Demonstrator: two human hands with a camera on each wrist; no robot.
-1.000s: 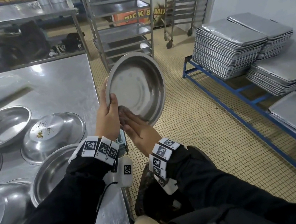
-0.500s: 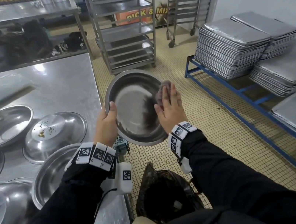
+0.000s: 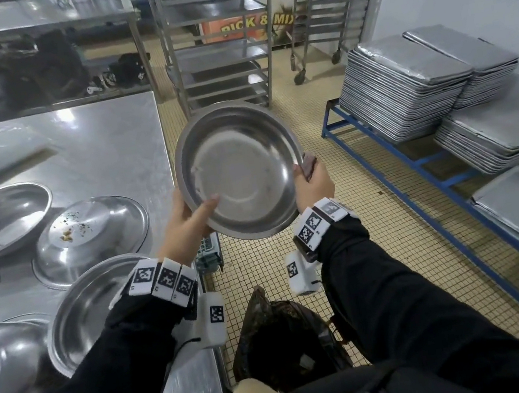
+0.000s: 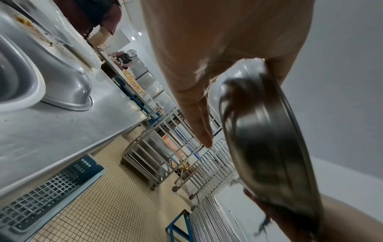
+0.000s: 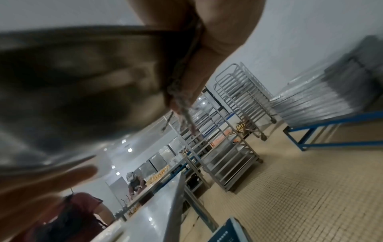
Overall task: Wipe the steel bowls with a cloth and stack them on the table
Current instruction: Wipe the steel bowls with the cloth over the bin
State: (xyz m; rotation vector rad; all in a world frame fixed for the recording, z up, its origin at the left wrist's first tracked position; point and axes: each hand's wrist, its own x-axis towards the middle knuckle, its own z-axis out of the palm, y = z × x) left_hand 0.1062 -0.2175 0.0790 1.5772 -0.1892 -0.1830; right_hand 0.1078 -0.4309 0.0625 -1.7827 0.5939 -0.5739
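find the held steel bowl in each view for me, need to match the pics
Head: the held steel bowl sits at centre, over the floor, left hand and right hand on its rim.
Left wrist: bowl at right, edge-on, seen from outside.
Right wrist: bowl, blurred, fills the upper left.
Shared landmark: the wheeled tray rack.

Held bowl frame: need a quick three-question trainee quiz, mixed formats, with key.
1. True or false: the held bowl rests on the steel table.
2. Which hand presses the cloth against the bowl's rim? A) left hand B) right hand
3. Fill in: the upturned bowl on the table carries food ____ on its base.

Key: 1 false, both hands hold it over the tiled floor; 2 B; 3 crumbs.
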